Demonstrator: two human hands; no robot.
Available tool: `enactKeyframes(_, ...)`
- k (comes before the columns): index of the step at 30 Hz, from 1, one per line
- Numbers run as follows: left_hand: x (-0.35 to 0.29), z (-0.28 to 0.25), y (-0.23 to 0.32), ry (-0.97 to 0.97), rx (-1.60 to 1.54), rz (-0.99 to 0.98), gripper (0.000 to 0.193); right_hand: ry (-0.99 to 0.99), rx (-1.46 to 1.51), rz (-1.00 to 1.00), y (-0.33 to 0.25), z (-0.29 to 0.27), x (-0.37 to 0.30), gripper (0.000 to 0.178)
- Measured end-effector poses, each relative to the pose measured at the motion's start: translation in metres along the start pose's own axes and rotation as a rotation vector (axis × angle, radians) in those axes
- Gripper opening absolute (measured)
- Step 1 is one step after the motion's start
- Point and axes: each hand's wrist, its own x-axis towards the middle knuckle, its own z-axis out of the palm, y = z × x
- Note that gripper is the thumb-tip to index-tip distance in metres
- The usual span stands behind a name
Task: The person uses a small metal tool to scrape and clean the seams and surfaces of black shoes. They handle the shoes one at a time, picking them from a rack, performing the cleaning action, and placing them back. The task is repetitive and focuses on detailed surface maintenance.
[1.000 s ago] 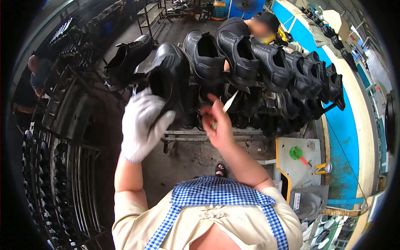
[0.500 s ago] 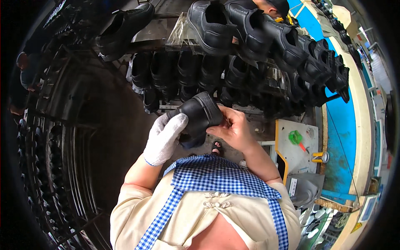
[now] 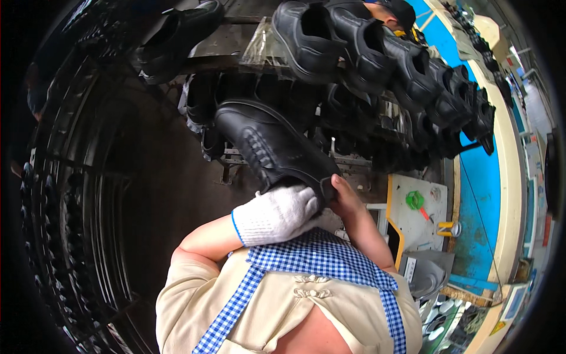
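Black shoe point(image 3: 268, 141) aslant in front of rack point(image 3: 216, 64), toe upper left, heel lower right, between both hands at heel end. Left hand point(image 3: 280, 215), white-gloved, at shoe's opening: fingers curled at near edge, tips hidden, cannot tell whether gripping. Right hand point(image 3: 348, 202), bare, grasps heel: thumb against its right side, other fingers hidden.

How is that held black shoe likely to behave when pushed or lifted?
The black shoe probably keeps its shape when lifted: its toe looks full and rounded, without visible sag. The smooth, glossy upper may be somewhat slippery under the bare right hand. Being open, the heel end might flex more than the closed toe.
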Motion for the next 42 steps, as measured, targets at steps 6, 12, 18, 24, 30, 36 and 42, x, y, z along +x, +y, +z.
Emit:
enactKeyframes(6, -0.014, -0.040, -0.017, 0.893, -0.289, 0.018, 0.056, -0.191, 0.191, -0.177, 0.018, -0.009, -0.007, 0.088)
enactKeyframes(12, 0.000, -0.023, -0.053, 1.086, -0.943, -0.501, 0.071, 0.062, 0.196, -0.085, 0.035, -0.039, -0.001, 0.070)
enactKeyframes(18, 0.005, -0.026, -0.047, 0.841, -0.828, -0.380, 0.076, 0.281, -0.469, -0.276, -0.023, -0.016, -0.005, 0.030)
enactKeyframes(24, 0.008, -0.030, -0.041, 0.725, -0.868, -0.367, 0.079, 0.188, -0.867, -0.593, -0.057, 0.017, -0.003, 0.030)
enactKeyframes(30, 0.006, -0.067, -0.059, 1.123, -0.961, -0.328, 0.062, -0.113, -0.292, 0.050, 0.013, 0.016, 0.014, 0.057)
enactKeyframes(36, -0.003, -0.101, -0.052, 1.079, -0.996, -0.321, 0.061, -0.346, -0.223, 0.069, 0.050, 0.034, 0.055, 0.058)
enactKeyframes(42, -0.048, -0.106, -0.029, 0.851, -0.785, -0.372, 0.070, -0.086, -0.828, -0.697, -0.049, 0.094, 0.050, 0.035)
